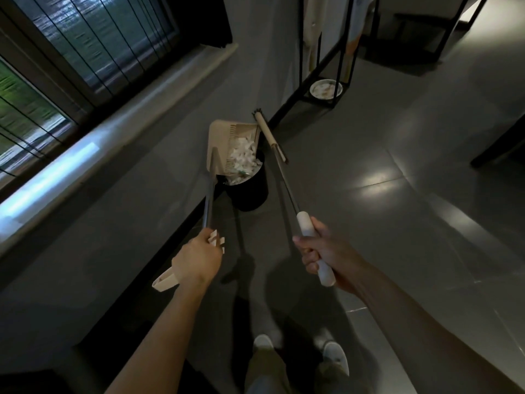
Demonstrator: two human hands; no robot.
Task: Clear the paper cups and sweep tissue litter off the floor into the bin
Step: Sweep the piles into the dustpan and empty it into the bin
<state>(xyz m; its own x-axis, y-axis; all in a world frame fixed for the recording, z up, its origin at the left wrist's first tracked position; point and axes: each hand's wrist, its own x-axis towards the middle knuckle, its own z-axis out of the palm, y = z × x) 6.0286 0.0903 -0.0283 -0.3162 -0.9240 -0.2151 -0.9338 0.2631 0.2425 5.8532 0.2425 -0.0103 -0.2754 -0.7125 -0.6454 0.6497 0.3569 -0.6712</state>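
Observation:
My left hand [197, 261] grips the long handle of a beige dustpan [220, 145], which is tilted over a black bin [250, 191]. White tissue scraps [241, 157] slide from the pan into the bin, which holds more white litter. My right hand [321, 255] grips the white handle of a broom [279, 163]. Its beige head [265, 129] is raised just beyond the bin, beside the dustpan's far edge.
A window with dark bars [71, 61] and a long sill [93, 155] runs along the left wall. A black metal rack [326, 78] stands ahead with a white bowl [325, 89] on its low shelf. My feet [298, 354] stand on grey floor tiles.

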